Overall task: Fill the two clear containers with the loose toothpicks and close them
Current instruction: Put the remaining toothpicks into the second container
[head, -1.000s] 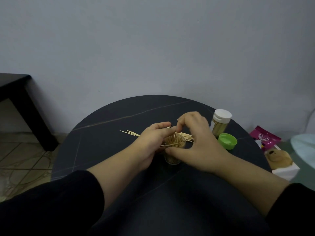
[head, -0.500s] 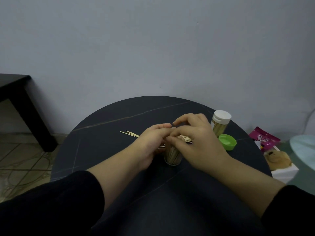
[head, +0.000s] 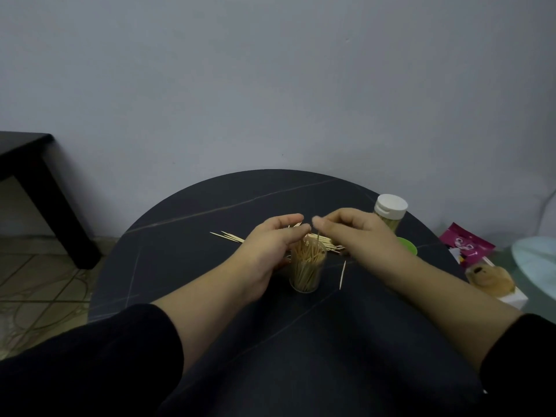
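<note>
No legible text, brand or number anywhere; magenta packet [head: 466, 245] off the right of the surface carries white print, too blurred to read

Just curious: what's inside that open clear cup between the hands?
The open clear container holds wooden toothpicks standing upright, nearly full. Its bottom is hidden by them.

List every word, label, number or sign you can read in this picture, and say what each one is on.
No text here can be read with confidence.
Magenta packet: white print on the front, too blurred and small to read.
White-capped toothpick container: a label may be on its side, nothing legible.
Open toothpick container: no print visible.
Green lid: no marking visible.
</note>
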